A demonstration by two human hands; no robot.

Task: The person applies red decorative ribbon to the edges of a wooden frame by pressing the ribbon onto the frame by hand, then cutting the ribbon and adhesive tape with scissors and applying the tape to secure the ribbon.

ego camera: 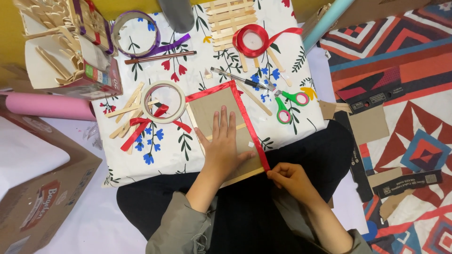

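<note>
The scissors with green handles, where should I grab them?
Take the scissors by the two green loops, coming from the near right, probably. The loops point that way and lie flat on the cloth, while the blades point away to the upper left, beside the pen, so your fingers stay off the sharp end.

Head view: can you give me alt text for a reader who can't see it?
The left hand presses flat on a cardboard panel edged with red ribbon, while the right hand pinches the ribbon's end at the panel's near corner. Around them on a floral cloth lie a tape roll, wooden sticks and green-handled scissors.
</note>
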